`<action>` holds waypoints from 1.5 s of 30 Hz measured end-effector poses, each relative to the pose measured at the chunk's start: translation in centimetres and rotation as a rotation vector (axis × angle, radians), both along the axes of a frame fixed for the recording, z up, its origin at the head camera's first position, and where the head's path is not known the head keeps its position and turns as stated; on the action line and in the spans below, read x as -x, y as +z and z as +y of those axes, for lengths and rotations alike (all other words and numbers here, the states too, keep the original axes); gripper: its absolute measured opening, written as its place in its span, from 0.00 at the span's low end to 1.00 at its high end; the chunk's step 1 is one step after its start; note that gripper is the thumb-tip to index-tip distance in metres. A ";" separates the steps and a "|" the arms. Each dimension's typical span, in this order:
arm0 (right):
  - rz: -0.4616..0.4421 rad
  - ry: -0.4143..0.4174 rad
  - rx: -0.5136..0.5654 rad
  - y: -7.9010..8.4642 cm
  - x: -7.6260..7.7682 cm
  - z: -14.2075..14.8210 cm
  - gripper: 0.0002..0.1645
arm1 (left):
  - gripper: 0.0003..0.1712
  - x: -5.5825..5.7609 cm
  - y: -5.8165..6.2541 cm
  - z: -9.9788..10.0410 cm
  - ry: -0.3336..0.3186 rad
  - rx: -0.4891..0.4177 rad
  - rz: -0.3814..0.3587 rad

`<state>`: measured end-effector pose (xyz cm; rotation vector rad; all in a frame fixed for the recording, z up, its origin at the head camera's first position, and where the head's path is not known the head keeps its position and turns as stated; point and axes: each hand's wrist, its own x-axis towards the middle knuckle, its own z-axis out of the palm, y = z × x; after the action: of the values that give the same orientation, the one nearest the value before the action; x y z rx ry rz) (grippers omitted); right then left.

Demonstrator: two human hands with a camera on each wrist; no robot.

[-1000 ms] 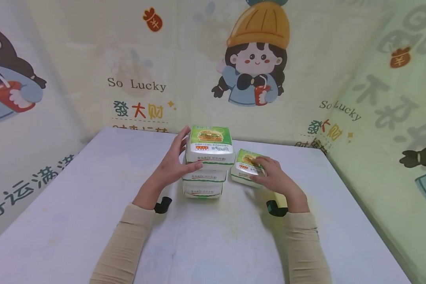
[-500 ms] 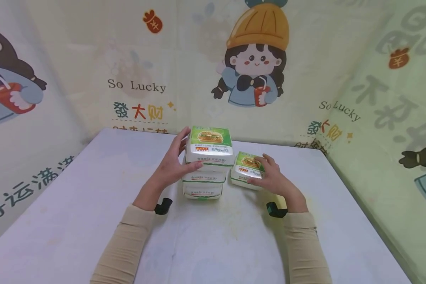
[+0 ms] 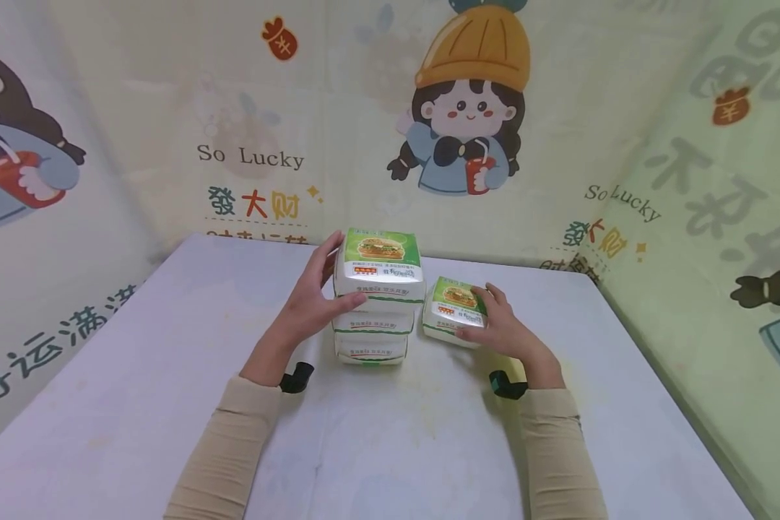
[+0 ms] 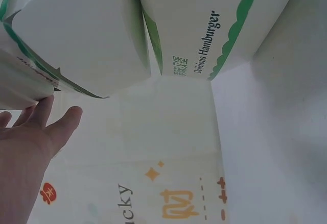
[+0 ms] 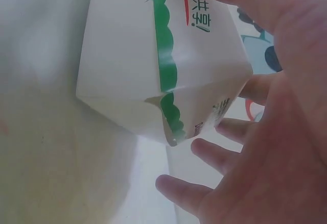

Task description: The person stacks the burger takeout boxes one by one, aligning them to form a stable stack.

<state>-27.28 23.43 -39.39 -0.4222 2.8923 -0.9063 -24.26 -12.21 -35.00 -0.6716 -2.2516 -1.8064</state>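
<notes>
Three white-and-green hamburger boxes stand in a stack a little left of the table's middle. The top box sticks out over the middle box, and the bottom box rests on the table. My left hand holds the top box, thumb across its front and fingers along its left side. In the left wrist view, the fingertips meet that box. Right of the stack lies a single hamburger box, slightly turned. My right hand holds its right end, thumb in front; the other fingers are spread.
The white table stretches in front of and beside the boxes. Behind it hangs a printed cloth, with more cloth along both sides. A black wrist mount sits at the right wrist, another at the left.
The top box has shifted slightly left with my left hand. The single box has come slightly nearer, and my right hand's fingers have moved from its top toward its right edge.
</notes>
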 end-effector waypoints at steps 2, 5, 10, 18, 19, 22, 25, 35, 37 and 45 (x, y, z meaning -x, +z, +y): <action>-0.014 0.002 0.001 -0.1 0.0 0.1 0.59 | 0.56 0.0 0.0 -0.1 -0.001 0.003 -0.005; -0.043 -0.003 0.010 -0.2 -0.1 0.1 0.59 | 0.56 -0.1 -0.2 -0.1 -0.001 0.017 -0.012; -0.071 -0.010 0.024 -0.2 -0.2 0.0 0.59 | 0.56 -0.1 -0.3 0.0 0.001 0.033 -0.007; -0.078 -0.005 0.025 0.1 -0.5 -0.2 0.58 | 0.56 0.0 -0.2 -0.1 0.015 0.083 0.027; -0.077 -0.001 0.023 0.1 -0.5 -0.2 0.58 | 0.55 -0.1 -0.2 -0.1 0.014 0.084 0.028; -0.072 0.006 0.026 0.1 -0.4 -0.2 0.58 | 0.55 -0.1 -0.2 -0.1 0.014 0.085 0.023; -0.070 0.012 0.030 0.0 -0.3 -0.1 0.58 | 0.55 -0.1 -0.2 -0.2 0.010 0.083 0.023; -0.073 0.004 0.022 -0.1 -0.2 0.0 0.59 | 0.56 -0.1 -0.1 -0.2 0.012 0.095 0.037; -0.073 0.004 0.024 -0.1 -0.3 0.0 0.59 | 0.56 -0.1 -0.1 -0.2 0.011 0.097 0.039; -0.076 0.003 0.030 -0.2 -0.3 0.1 0.59 | 0.57 -0.2 0.0 -0.2 0.004 0.100 0.045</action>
<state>-27.02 23.51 -39.56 -0.3850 2.8118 -0.9457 -24.06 -12.45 -34.98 -0.7171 -2.3239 -1.6689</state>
